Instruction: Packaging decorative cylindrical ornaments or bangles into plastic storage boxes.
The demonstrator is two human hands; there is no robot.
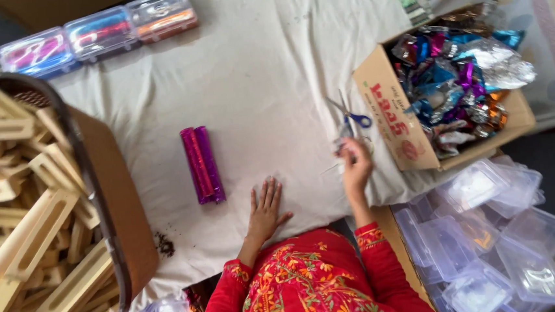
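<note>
My left hand [265, 210] lies flat, palm down, on the white cloth [265, 65] near the front edge, fingers spread, holding nothing. Two shiny foil-wrapped sticks, one pink and one purple [202, 164], lie side by side just left of it, apart from the hand. My right hand [356, 165] rests on the cloth with its fingers at the handles of blue-handled scissors [350, 121]; whether it grips them is unclear. Both sleeves are red with embroidery.
A cardboard box [388, 112] of crumpled coloured foil sits at the right. A basket [94, 188] of pale wooden frames stands at the left. Three clear cases [96, 32] with coloured contents line the far edge. Several clear plastic boxes [491, 239] pile at lower right.
</note>
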